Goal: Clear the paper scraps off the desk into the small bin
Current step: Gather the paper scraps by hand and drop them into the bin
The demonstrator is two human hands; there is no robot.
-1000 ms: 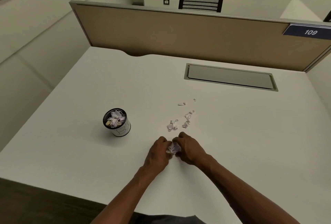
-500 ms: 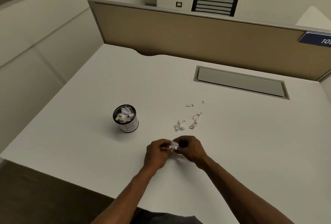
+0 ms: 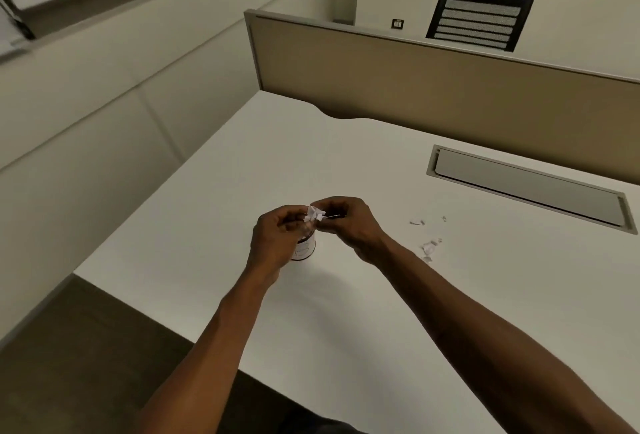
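My left hand [image 3: 277,243] and my right hand [image 3: 349,225] are raised together over the small bin [image 3: 305,249], pinching a bunch of white paper scraps [image 3: 315,214] between their fingertips. The bin is a small white cylinder with a dark rim; my left hand hides most of it, and only its lower wall shows. Several loose scraps [image 3: 429,246] still lie on the white desk [image 3: 381,312] to the right of my right wrist, with a smaller one [image 3: 416,223] farther back.
A grey cable-tray flap [image 3: 526,184] is set into the desk at the back right. A tan partition [image 3: 433,87] closes the far edge, with a black chair back [image 3: 479,19] behind it. The desk's near-left edge drops to dark floor [image 3: 86,347].
Both hands lifted the gathered scraps off the desk and carried them left to above the bin. The camera view swung left and nearer, so the bin now sits under my hands.
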